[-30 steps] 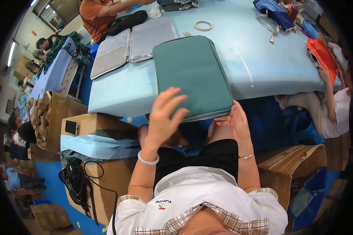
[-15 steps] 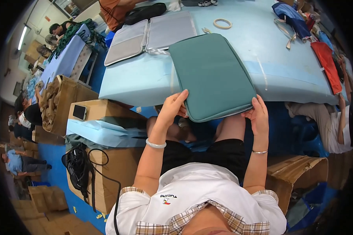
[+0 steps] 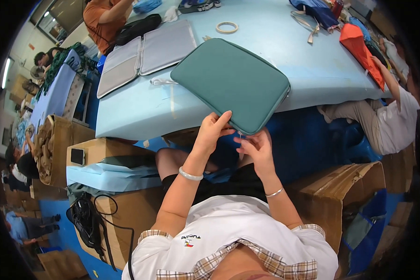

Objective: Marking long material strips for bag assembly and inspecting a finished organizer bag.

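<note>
A dark green laptop sleeve (image 3: 233, 84) with rounded corners is tilted, its far part over the table and its nearest corner toward me. My left hand (image 3: 213, 133) grips that near corner from the left, thumb on top and fingers underneath. On the corner's other side is my right hand (image 3: 259, 148), its fingers partly hidden beneath the sleeve. Its thumb is close to a small, pale piece, perhaps a zipper pull, hanging at the edge; whether it touches this is unclear.
On the light blue table (image 3: 144, 112) lie an opened grey-lined sleeve (image 3: 168, 46) and a tape roll (image 3: 227, 28). A person in orange (image 3: 100, 23) stands across; another at right handles a red item (image 3: 359, 49). Cardboard boxes (image 3: 329, 186) flank me; a phone (image 3: 78, 157) rests on the left one.
The green sleeve has turned, bringing one corner toward me. My right hand has moved left from the sleeve's right corner to beside my left hand. The view has shifted to the right.
</note>
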Motion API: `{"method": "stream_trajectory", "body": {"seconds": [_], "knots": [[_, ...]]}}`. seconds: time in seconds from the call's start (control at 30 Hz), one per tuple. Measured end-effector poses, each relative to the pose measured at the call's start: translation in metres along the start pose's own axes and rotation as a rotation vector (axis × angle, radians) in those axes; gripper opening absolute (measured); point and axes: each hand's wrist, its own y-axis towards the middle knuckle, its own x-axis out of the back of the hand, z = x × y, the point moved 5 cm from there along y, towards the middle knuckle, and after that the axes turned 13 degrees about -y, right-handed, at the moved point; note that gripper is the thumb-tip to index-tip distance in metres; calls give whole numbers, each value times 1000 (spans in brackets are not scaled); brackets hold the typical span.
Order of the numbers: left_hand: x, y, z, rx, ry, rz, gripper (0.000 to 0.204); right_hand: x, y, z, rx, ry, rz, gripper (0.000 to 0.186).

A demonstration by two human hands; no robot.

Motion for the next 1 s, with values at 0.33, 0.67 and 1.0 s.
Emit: {"method": "stream_trajectory", "body": {"seconds": [0.33, 0.67, 1.0], "knots": [[-18, 4, 7, 8, -30, -43, 36, 0, 4, -1, -130, -168, -35, 18], [-26, 12, 7, 17, -59, 70, 39, 19, -21, 63, 727, -1249, -361, 18], [13, -5, -17, 19, 121, 189, 38, 108, 27, 100, 485, -1387, -651, 23]]}}
